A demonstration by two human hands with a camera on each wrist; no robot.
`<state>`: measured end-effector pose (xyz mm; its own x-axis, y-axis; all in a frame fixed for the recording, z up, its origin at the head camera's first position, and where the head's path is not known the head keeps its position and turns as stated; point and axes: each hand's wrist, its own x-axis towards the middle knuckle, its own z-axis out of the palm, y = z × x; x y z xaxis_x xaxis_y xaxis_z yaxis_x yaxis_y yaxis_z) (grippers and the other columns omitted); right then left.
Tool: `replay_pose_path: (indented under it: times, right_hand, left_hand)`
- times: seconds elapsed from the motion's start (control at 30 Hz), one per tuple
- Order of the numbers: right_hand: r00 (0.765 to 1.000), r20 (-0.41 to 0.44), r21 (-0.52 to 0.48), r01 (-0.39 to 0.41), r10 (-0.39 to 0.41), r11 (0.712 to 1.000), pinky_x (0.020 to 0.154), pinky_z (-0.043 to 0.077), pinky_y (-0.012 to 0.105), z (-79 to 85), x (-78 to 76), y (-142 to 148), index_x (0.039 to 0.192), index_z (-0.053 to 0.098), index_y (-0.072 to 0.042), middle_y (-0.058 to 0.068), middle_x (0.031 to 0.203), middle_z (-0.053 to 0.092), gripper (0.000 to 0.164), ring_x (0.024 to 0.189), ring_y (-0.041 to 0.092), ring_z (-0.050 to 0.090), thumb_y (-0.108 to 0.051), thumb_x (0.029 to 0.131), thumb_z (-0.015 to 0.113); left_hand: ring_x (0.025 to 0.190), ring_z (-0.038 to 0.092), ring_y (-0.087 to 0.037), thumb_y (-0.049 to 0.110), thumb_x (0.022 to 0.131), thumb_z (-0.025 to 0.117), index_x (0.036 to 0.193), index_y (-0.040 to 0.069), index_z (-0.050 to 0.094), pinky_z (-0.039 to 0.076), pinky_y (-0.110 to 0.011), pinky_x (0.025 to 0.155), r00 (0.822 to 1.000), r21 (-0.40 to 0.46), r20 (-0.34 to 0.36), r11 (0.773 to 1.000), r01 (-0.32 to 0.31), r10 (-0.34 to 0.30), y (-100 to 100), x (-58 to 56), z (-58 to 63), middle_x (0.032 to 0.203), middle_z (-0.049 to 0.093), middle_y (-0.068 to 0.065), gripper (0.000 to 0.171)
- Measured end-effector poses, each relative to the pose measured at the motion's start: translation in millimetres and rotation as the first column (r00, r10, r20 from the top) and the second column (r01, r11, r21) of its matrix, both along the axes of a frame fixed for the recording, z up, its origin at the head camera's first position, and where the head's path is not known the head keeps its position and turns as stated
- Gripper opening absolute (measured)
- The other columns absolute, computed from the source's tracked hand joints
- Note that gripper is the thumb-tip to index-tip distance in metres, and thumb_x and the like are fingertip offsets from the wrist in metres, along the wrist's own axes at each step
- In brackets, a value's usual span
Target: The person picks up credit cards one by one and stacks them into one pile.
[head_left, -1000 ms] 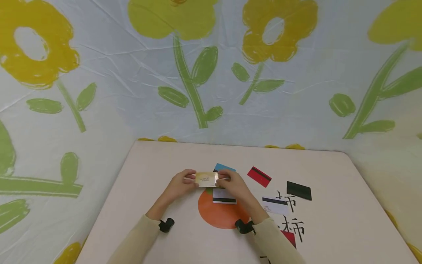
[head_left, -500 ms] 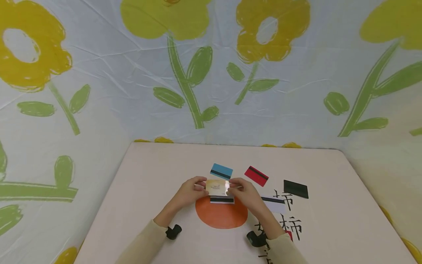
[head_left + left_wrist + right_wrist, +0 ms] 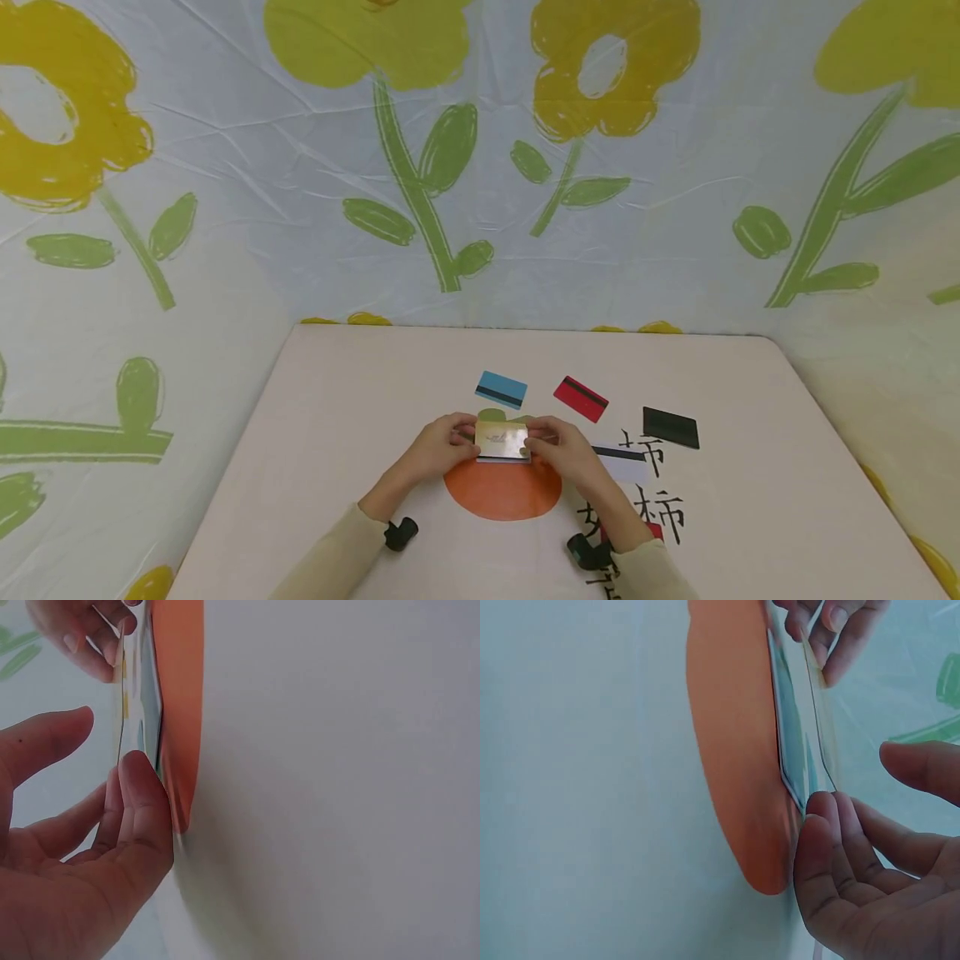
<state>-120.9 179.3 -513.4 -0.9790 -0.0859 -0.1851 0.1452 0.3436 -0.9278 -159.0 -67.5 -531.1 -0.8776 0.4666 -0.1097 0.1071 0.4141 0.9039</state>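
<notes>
A gold card [image 3: 501, 440] is held level between my two hands, low over the orange fruit print. My left hand [image 3: 441, 448] grips its left end, and my right hand [image 3: 567, 446] has the right end. Just below it lies a white card [image 3: 495, 460] with a dark stripe, mostly hidden in the head view. From the left wrist, the gold card [image 3: 120, 712] appears edge-on, a small gap above the lower card [image 3: 152, 705]. The right wrist view shows the same gap, with my right fingers [image 3: 821, 825] at the near end.
Behind the hands lie a blue striped card [image 3: 501, 390] and a red striped card [image 3: 581, 399]. To the right are a black card [image 3: 671, 427] and another white striped card [image 3: 618, 467]. A red card [image 3: 654, 531] is partly covered by my right forearm.
Both hands have brought the gold card toward me and down over the white card. It now covers most of that card, and the blue card behind is uncovered.
</notes>
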Motion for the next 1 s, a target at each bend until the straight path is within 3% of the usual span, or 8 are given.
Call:
replay_pose_path:
  times: [0.17, 0.5, 1.0]
  right_hand:
    - [1.000, 0.009, 0.037, -0.005, 0.005, 0.999, 0.077, 0.057, 0.036, -1.7, 0.6, -0.2, 0.123, 0.063, 0.004, 0.009, 0.104, 0.064, 0.031, 0.094, 0.024, 0.061, -0.009, 0.095, 0.065]
    - [1.000, 0.003, 0.065, -0.001, 0.000, 0.998, 0.077, 0.057, 0.043, -1.9, 0.5, -2.5, 0.120, 0.063, 0.005, 0.006, 0.101, 0.063, 0.029, 0.091, 0.022, 0.060, -0.007, 0.094, 0.066]
    - [1.000, 0.018, 0.096, 0.004, -0.006, 0.995, 0.076, 0.056, 0.036, -8.9, -2.1, -2.3, 0.119, 0.064, 0.003, 0.006, 0.099, 0.062, 0.027, 0.090, 0.021, 0.059, -0.006, 0.094, 0.067]
  left_hand:
    - [0.101, 0.064, -0.022, 0.013, 0.089, 0.073, 0.133, -0.004, 0.056, 0.055, -0.035, 0.084, 1.000, -0.021, 0.004, 1.000, 0.018, -0.018, 1.4, -0.3, -2.7, 0.116, 0.064, -0.007, 0.050]
    - [0.099, 0.064, -0.022, 0.010, 0.089, 0.072, 0.130, -0.005, 0.058, 0.054, -0.036, 0.085, 1.000, -0.045, -0.010, 0.999, 0.027, -0.027, 3.1, -1.2, -5.2, 0.113, 0.064, -0.006, 0.046]
    - [0.100, 0.063, -0.020, 0.017, 0.089, 0.073, 0.129, -0.002, 0.060, 0.053, -0.037, 0.085, 1.000, -0.098, 0.014, 0.995, 0.007, -0.005, 6.2, -3.9, -5.8, 0.112, 0.064, -0.004, 0.046]
